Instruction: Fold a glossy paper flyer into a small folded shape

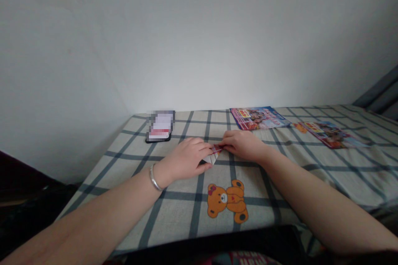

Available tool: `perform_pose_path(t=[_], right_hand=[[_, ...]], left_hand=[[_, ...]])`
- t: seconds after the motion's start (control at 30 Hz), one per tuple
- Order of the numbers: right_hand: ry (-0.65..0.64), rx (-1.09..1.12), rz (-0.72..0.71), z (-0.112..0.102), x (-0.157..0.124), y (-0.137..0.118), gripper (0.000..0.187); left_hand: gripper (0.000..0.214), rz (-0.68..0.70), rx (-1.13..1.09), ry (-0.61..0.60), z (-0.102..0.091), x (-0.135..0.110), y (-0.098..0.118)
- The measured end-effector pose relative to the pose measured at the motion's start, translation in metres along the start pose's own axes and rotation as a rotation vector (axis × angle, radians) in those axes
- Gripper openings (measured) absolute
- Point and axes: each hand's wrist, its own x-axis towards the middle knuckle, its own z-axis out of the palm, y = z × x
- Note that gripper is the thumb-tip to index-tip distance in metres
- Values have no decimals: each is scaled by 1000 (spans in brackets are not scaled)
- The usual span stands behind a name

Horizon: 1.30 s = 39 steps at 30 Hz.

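A small piece of folded paper (213,157), white with red and orange print, lies on the checked cloth between my two hands. My left hand (190,157), with a silver bangle at the wrist, presses on its left side; the thumb rests at the near edge and the fingers cover part of the top. At the upper right corner my right hand (241,145) pinches the paper with bent fingers. The paper's lower point shows between the hands, and its far side is partly hidden under the fingers.
A phone (161,126) with a lit, blurred screen lies at the back left. Two colourful printed leaflets (259,117) rest at the back and right. The checked cloth (174,219) bears a printed teddy bear near me. A pale wall (199,41) rises behind.
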Motion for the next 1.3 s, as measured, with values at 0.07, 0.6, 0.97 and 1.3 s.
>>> perform_pose_path(t=[0.07,0.6,0.97,1.3], right_hand=[[-2,14,10,0,0,-1,22],[46,156,-10,4,3,-11,13],[77,224,117,14,6,-4,11],[111,291,52,27,12,11,8]], left_hand=[[43,-24,53,-5,-1,1,5],[37,-23,-9,55,16,-1,-11],[28,13,-149,59,21,2,-19],[23,36,-157,45,18,1,-20]])
